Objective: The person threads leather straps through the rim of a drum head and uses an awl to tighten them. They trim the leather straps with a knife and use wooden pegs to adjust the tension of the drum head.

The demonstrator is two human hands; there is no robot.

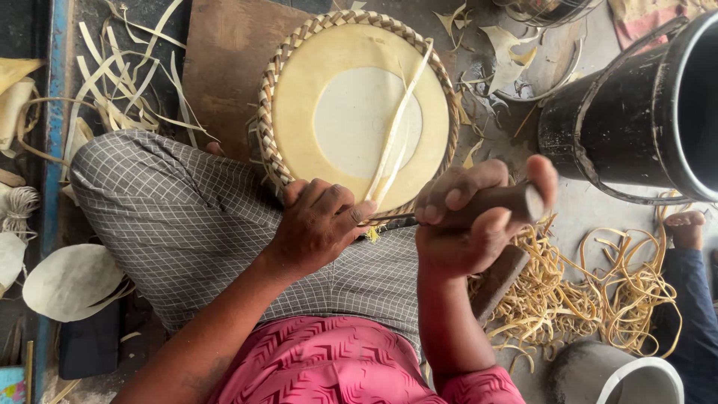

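Here the left hand (318,224) presses its fingers closed on the near rim of a round drum head (357,112) with a woven cane border, pinning a pale cane strip (396,135) that runs across the skin away from the hands. The right hand (467,224), just beside the left, is fisted around a wooden-handled tool (497,203), its metal tip pointing at the left fingers. The drum rests against the checked lap cloth (187,217). Right of the right hand lie cane shavings (591,299); beyond it, a black drum shell (636,127).
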